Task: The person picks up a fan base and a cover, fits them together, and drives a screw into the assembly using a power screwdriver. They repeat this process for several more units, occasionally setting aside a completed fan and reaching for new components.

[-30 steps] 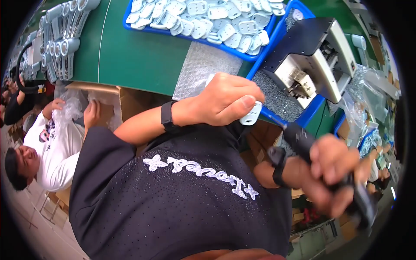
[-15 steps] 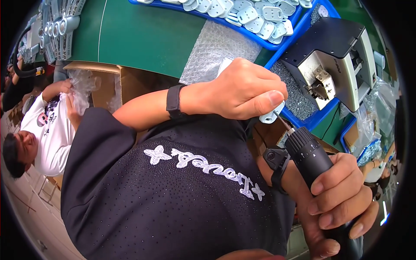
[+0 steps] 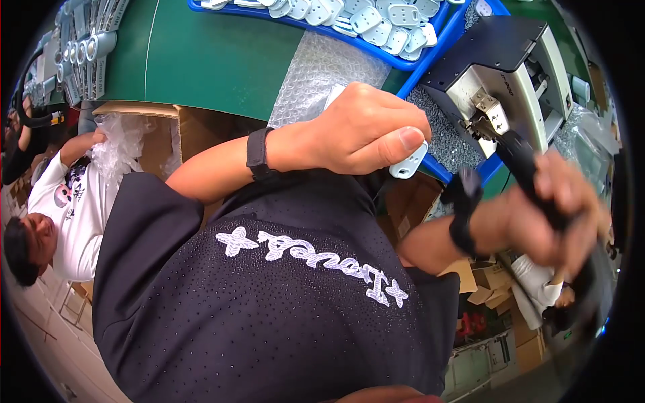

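My left hand [image 3: 369,131] is closed on a small light-blue plastic plate [image 3: 408,164]; its lower end with small holes shows below my thumb. My right hand [image 3: 561,211], blurred by motion, grips a black electric screwdriver [image 3: 525,164]. The front end of the screwdriver is at the metal outlet [image 3: 494,115] of a black and white screw feeder [image 3: 500,57]; whether its bit touches a screw I cannot tell. Many small grey screws [image 3: 447,131] lie in a blue tray around the feeder.
Beyond my left hand, bubble wrap [image 3: 319,74] lies on the green table [image 3: 208,60]. A blue tray [image 3: 376,47] holds many light-blue plates. Grey-blue parts [image 3: 84,57] stand at the far left. A person [image 3: 74,188] handles clear plastic beside an open cardboard box [image 3: 158,134].
My right hand has swung the screwdriver away from the plate, up and right to the feeder's outlet. My left hand still holds the plate, now seen more fully.
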The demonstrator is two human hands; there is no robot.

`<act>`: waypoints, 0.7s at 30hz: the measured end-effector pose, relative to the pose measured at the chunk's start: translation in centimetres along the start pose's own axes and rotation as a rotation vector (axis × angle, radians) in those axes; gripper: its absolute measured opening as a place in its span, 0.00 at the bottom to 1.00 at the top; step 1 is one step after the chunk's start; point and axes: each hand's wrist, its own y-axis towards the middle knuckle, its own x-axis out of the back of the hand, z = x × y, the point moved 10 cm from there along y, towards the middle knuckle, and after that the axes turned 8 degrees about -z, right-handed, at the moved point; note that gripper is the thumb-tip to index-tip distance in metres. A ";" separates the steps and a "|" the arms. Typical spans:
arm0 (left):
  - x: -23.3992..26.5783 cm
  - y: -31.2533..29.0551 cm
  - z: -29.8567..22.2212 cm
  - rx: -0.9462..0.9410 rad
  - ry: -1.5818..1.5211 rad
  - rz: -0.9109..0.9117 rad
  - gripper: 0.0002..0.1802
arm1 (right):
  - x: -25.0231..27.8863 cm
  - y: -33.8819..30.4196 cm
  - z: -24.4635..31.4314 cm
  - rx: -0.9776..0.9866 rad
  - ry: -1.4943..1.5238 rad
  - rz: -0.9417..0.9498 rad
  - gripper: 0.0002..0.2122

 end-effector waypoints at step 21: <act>-0.4 0.6 -0.2 -0.027 -0.069 0.014 0.28 | -6.9 -1.3 4.1 -0.107 0.478 0.055 0.20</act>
